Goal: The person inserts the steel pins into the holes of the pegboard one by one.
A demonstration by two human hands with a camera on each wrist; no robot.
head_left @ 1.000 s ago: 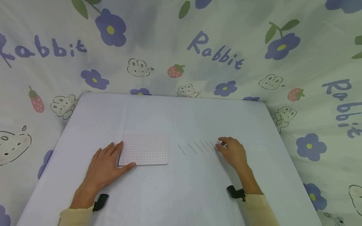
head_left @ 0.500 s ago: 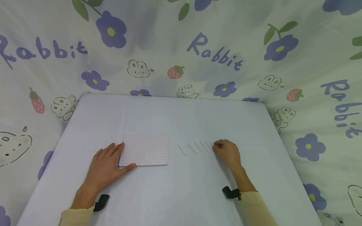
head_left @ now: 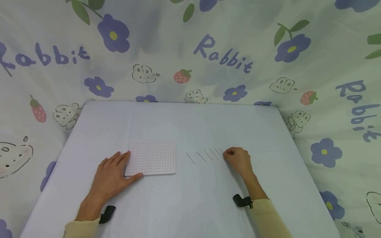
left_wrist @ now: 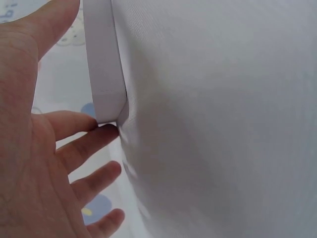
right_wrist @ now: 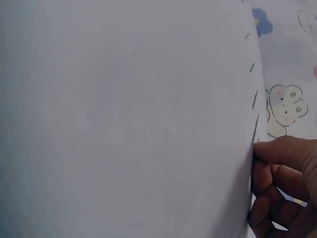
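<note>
A white pegboard (head_left: 153,158) with a grid of small holes lies on the left half of the table. My left hand (head_left: 110,178) rests at its left side, fingers fairly straight, the index fingertip touching the left edge and the thumb the near corner. Several thin dark needle-like rods (head_left: 201,157) lie slanted in a row right of the board. At the right end of that row, my right hand (head_left: 239,162) has thumb and index finger together at the table. In the right wrist view the fingertips pinch a thin dark rod (right_wrist: 254,166), mostly hidden by them.
The white-covered table (head_left: 184,201) ends at a back edge against a curtain (head_left: 166,39) printed with flowers, rabbits and strawberries. A black wrist camera (head_left: 241,201) sits under the right wrist, another black wrist camera (head_left: 107,214) beside the left.
My right hand has moved a little left and down to the row's right end, and its thumb and index finger have closed together. The left hand and the pegboard stay in place.
</note>
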